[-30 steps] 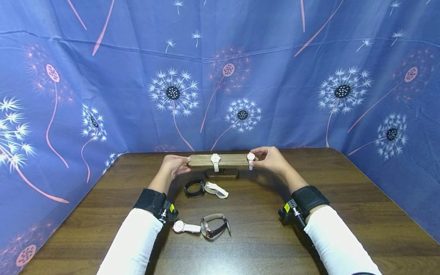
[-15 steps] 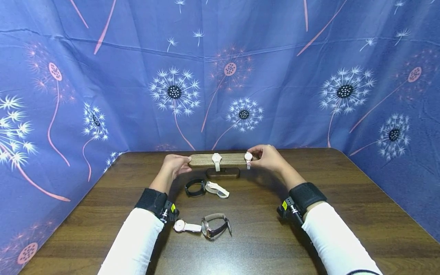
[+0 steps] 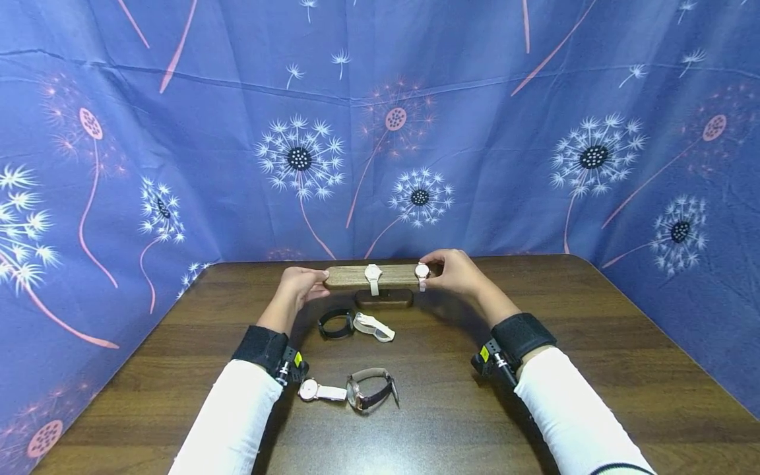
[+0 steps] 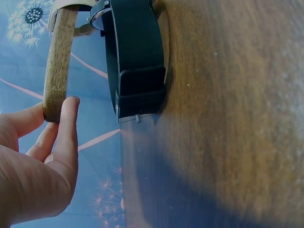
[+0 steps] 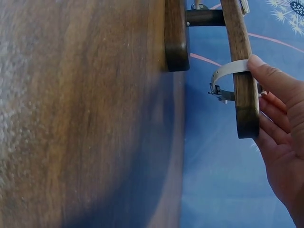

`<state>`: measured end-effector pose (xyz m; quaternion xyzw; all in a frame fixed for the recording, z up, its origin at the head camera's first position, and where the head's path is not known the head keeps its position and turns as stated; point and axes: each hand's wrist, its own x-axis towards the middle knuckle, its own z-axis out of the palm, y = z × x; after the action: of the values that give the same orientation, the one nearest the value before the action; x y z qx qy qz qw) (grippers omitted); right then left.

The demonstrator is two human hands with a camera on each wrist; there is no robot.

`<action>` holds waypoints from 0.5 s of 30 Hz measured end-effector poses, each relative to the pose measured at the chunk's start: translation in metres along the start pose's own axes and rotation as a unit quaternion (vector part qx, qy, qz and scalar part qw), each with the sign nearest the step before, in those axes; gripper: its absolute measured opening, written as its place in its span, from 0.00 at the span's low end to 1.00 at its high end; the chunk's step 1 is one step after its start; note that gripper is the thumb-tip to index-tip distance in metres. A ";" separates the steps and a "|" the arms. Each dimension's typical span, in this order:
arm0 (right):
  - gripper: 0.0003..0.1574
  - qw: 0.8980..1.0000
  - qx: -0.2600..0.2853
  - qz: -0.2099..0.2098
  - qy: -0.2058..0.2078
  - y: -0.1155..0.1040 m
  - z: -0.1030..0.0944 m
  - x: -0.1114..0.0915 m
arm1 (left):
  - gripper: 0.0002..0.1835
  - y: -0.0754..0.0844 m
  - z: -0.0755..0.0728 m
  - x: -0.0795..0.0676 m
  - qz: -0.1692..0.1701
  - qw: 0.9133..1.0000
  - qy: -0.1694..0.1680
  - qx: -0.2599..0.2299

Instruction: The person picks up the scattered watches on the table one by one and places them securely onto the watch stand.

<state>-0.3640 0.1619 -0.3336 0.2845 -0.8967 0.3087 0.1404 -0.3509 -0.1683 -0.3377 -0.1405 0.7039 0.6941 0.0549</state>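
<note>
A wooden watch stand has a horizontal bar (image 3: 346, 277) above a dark base (image 3: 384, 300). My left hand (image 3: 299, 285) pinches the bar's left end between thumb and fingers, as the left wrist view shows too. Near the right end, a white-strapped watch (image 3: 421, 271) loops around the bar, its dial facing up front. My right hand (image 3: 460, 272) grips this watch, with the thumb on its strap (image 5: 231, 69) and fingers behind. The bar's right tip (image 5: 248, 124) sticks out past the strap. Another white watch (image 3: 373, 273) sits around the middle of the bar.
In front of the base lie a black watch (image 3: 336, 334) and a white watch (image 3: 374, 327). Closer to me are a white-strapped watch (image 3: 323, 392) and a dark-strapped watch (image 3: 374, 399). A blue dandelion-print cloth (image 3: 487, 165) hangs behind the wooden table (image 3: 451, 422).
My right hand has slid the white-strapped watch a short way left along the bar, toward the middle watch. The left hand keeps its hold on the bar's end.
</note>
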 end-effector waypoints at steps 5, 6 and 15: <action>0.29 1.000 -0.010 -0.007 -0.006 -0.001 0.004 0.003 | 0.17 -0.001 0.000 0.002 0.000 1.000 0.001 -0.007; 0.29 1.000 -0.011 -0.006 -0.007 -0.001 0.005 0.004 | 0.17 -0.001 0.000 0.002 -0.001 1.000 0.002 -0.008; 0.28 1.000 -0.022 -0.017 -0.005 -0.009 0.010 0.009 | 0.17 -0.002 0.000 0.005 0.001 1.000 0.003 -0.005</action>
<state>-0.3666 0.1459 -0.3327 0.2984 -0.8989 0.2853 0.1469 -0.3548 -0.1692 -0.3405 -0.1424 0.7006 0.6973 0.0514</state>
